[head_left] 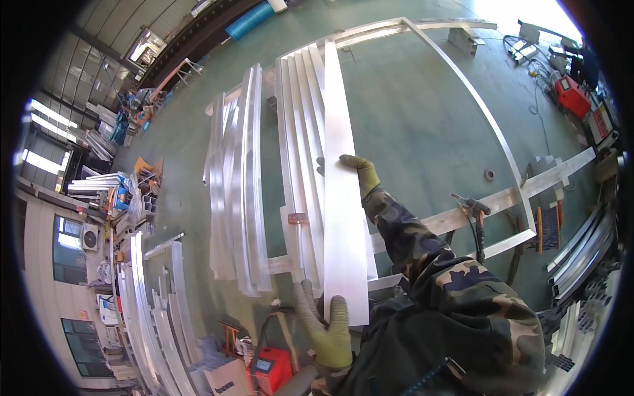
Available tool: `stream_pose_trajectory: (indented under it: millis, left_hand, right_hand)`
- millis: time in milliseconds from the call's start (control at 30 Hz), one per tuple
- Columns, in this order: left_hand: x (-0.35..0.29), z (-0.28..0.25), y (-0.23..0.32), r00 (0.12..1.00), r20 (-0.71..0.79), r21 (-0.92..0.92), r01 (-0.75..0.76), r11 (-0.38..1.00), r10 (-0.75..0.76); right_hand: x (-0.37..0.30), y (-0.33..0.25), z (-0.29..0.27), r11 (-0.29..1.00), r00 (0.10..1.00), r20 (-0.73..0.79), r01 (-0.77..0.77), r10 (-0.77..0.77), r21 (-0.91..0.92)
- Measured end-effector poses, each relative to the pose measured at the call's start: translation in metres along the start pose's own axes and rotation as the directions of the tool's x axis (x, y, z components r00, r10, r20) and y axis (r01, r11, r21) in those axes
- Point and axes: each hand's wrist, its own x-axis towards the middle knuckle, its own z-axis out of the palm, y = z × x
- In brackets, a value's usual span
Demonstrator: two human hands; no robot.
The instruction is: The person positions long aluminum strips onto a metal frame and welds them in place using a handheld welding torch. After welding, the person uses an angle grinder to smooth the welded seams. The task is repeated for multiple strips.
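A long, flat white-silver metal panel point(343, 198) lies lengthwise in front of me, its near end close to my body. My right hand point(362, 173), in an olive work glove, grips the panel's right edge about midway along. My left hand point(330, 340), gloved the same way, is at the near left corner, its thumb over the panel's face and its fingers beside the left edge, partly hidden. Just beyond those fingers rests a mallet point(298, 218) with an orange-brown head. It lies on several ridged metal profiles point(297, 132) left of the panel.
More long profiles point(244, 178) lie further left across a metal frame point(462, 66). A torch-like tool with a cable point(472, 206) rests on the frame's near bar. A red machine point(271, 369) stands at the lower left, another red machine point(572, 96) at the far right. Metal stock point(581, 251) lies at right.
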Motion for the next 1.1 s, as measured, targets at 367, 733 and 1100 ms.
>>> stream_pose_trajectory:
  millis: [367,733,1100]
  left_hand:
    - [0.020,0.020,0.014,0.819,0.296,0.729,-0.526,0.438,0.491]
    - [0.031,0.063,0.045,0.573,0.686,0.680,-0.724,-0.114,0.449]
    - [0.040,0.078,0.045,0.501,0.755,0.591,-0.800,-0.108,0.423]
  right_hand:
    - [0.017,0.005,0.004,0.982,0.988,-0.041,0.153,-0.149,0.109]
    - [0.081,0.001,-0.069,0.910,0.936,0.321,-0.251,0.142,0.329]
    - [0.081,-0.008,-0.069,0.796,0.772,0.625,-0.448,0.115,0.407]
